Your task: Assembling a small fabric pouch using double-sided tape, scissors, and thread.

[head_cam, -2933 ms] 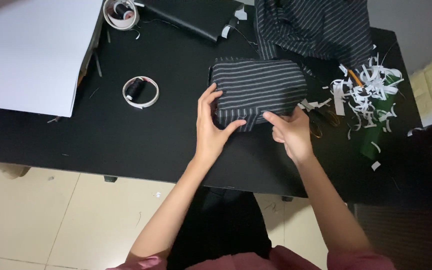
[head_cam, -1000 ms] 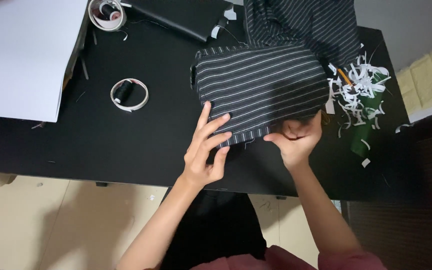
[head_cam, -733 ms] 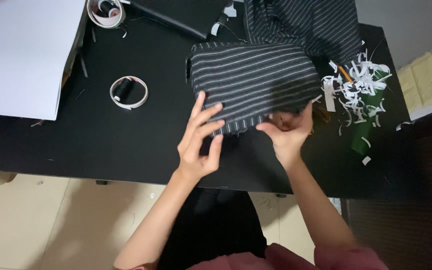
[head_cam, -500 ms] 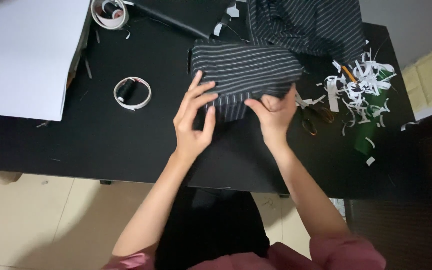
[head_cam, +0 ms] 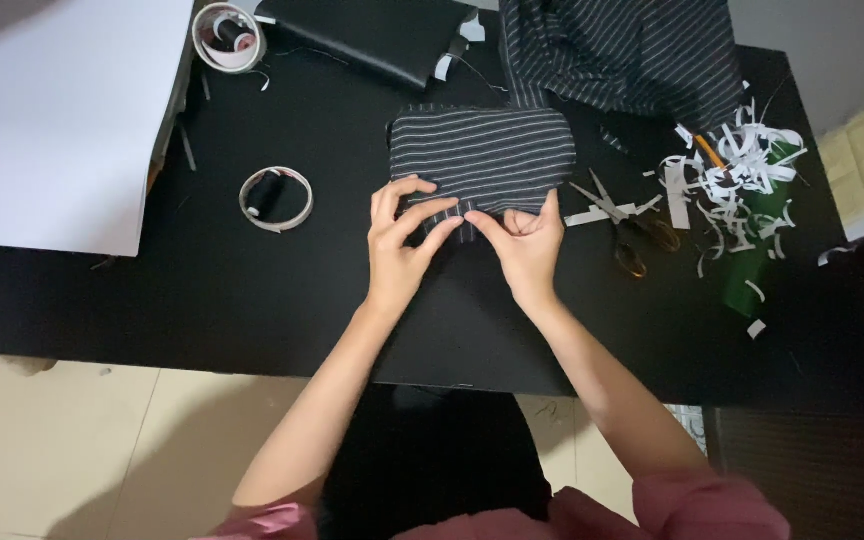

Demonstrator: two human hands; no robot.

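Folded striped cloth [head_cam: 482,155] lies long axis left-right; left hand [head_cam: 402,245] and right hand [head_cam: 524,240] pinch its near edge. Bare counter [head_cam: 202,290] lies leftward; scissors [head_cam: 624,222] lie just right.

Home sewing corner, likely: black table [head_cam: 252,300] standing on tiled floor [head_cam: 72,450], striped fabric [head_cam: 482,155] lying beside scissors [head_cam: 622,220], thread spool [head_cam: 267,190], tape roll [head_cam: 227,35], paper scraps [head_cam: 732,170] piling up.
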